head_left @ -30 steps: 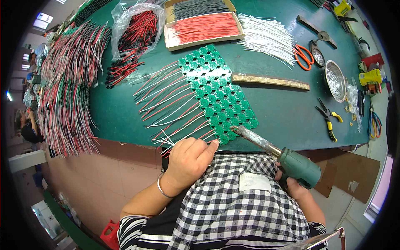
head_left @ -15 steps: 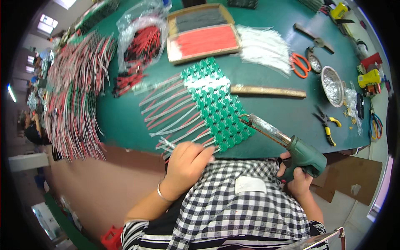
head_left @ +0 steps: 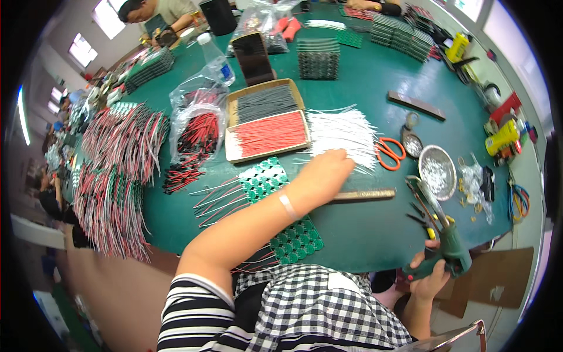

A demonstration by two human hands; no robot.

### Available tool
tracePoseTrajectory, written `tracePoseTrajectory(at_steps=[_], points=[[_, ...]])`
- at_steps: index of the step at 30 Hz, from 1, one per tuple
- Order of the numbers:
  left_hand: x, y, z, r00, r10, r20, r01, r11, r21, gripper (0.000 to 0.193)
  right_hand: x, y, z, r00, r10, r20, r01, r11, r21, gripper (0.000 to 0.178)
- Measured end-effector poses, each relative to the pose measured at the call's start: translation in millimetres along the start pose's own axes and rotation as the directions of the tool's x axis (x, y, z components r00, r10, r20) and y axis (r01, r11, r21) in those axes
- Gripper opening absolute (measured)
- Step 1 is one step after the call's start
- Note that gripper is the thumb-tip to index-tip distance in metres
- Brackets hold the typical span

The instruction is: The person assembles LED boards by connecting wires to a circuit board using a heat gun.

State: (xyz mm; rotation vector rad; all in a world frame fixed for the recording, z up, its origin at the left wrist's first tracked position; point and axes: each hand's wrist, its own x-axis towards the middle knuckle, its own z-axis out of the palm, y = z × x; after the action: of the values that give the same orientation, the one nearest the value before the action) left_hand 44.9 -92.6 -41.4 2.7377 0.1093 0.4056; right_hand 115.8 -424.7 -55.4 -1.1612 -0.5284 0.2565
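My left hand [head_left: 328,173] reaches across the bench to the near edge of a pile of white wires [head_left: 343,132]. Its fingers curl down, and the fingertips are hidden. Below my forearm lies a green panel of small round circuit boards [head_left: 296,240], partly covered by the arm. Red and white wires [head_left: 220,202] stick out from the panel's left side. My right hand [head_left: 430,278] is wrapped round the handle of a green soldering gun [head_left: 451,255] at the bench's front edge. The gun's tip points up and away, over black-and-yellow pliers [head_left: 430,229].
A cardboard box [head_left: 267,154] holds red and black wires. Wired boards [head_left: 111,188] are heaped at left, beside a plastic bag [head_left: 199,126]. Rightward are orange scissors [head_left: 390,154], a metal bowl [head_left: 437,172] and a wooden strip [head_left: 366,194]. A phone [head_left: 253,58] stands behind; another person [head_left: 170,17] sits far left.
My left hand has left the wire ends by the panel and moved forward and right to the white wires. My right hand still holds the soldering gun. The view has tilted up.
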Motion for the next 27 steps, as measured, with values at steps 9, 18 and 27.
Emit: tracePoseTrajectory(at_steps=[9,18,27], points=[[-20,3,-2,0.984,0.006,-0.178,-0.017,0.998,-0.058,0.039,24,19,17,0.997,0.082,0.002,-0.082,0.996,0.039,0.048],[-147,44,-34,0.988,-0.148,0.050,0.149,0.989,-0.017,0.064,14,39,101,0.885,0.459,0.080,-0.464,0.853,0.237,0.050],[-144,-30,-34,0.876,-0.461,-0.144,0.483,0.820,0.306,0.081,-23,65,151,0.780,0.587,0.218,-0.616,0.659,0.432,0.049]])
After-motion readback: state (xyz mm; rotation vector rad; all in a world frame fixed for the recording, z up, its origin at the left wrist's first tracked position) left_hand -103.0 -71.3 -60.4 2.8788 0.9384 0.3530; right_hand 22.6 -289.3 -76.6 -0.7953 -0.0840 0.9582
